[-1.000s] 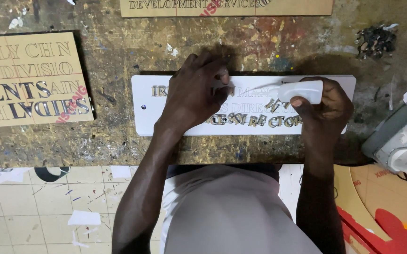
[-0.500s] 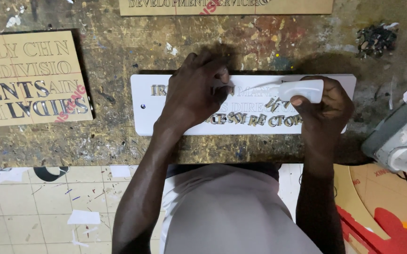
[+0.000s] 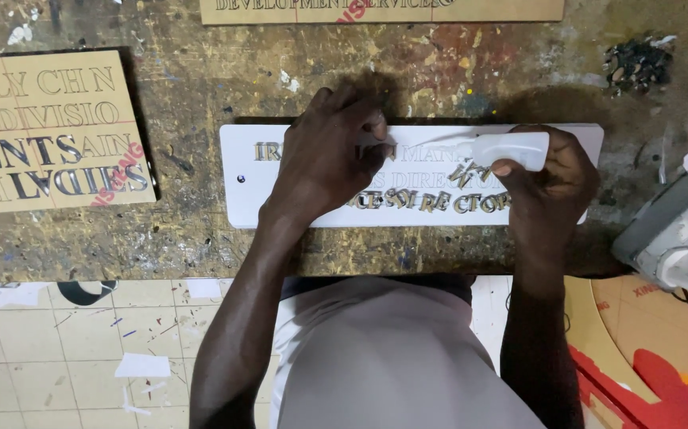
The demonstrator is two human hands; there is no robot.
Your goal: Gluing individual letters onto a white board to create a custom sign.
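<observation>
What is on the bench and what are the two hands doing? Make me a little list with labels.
surface: worn, paint-flecked workbench
main thing: white sign board lying flat, with small cut-out letters on it
left hand: left hand pressed flat on the sign board
right hand: right hand holding a white tool over the letters
to the left: tan lettered board
at the top: second tan board
to the right: grey-white machine

Bench point(image 3: 201, 254): worn, paint-spattered.
On it: white sign point(image 3: 249, 191), tan board point(image 3: 42, 131), second board point(image 3: 503, 9), debris pile point(image 3: 636, 62).
</observation>
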